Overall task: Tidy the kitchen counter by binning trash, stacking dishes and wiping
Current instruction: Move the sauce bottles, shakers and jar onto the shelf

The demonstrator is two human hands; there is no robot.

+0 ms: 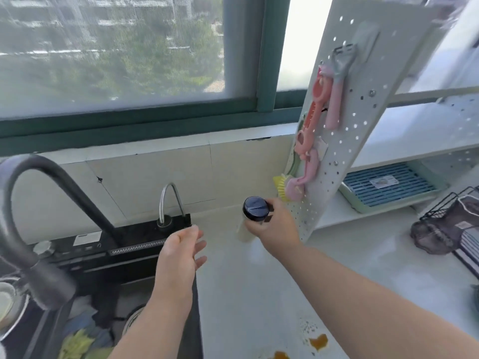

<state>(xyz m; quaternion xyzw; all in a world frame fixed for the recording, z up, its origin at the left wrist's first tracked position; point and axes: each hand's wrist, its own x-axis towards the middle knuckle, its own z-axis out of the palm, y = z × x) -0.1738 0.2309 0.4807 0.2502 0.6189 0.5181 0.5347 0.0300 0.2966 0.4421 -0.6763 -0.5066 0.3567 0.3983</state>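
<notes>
A wide window fills the top of the view, its dark green frame running above a cream tiled wall. Below it a pale counter stretches to the right of a black sink, which holds crumpled yellow and blue cloths near its lower left. A white pegboard panel leans up from the counter on the right, hung with pink utensils and a grey one, with a yellow brush at its foot. A large dark curved faucet arches over the sink on the left, and a smaller chrome tap stands at the sink's back ledge. At the far right a black wire rack sits on the counter, and a blue slatted tray lies on the shelf behind the panel. The person's right hand is curled round a pale bottle with a dark round cap, held near the counter's back corner just in front of the panel's base; whether it rests on the counter cannot be told. The left hand hangs over the sink's edge with fingers loosely spread, holding nothing. Brown spill stains mark the counter's near edge.
</notes>
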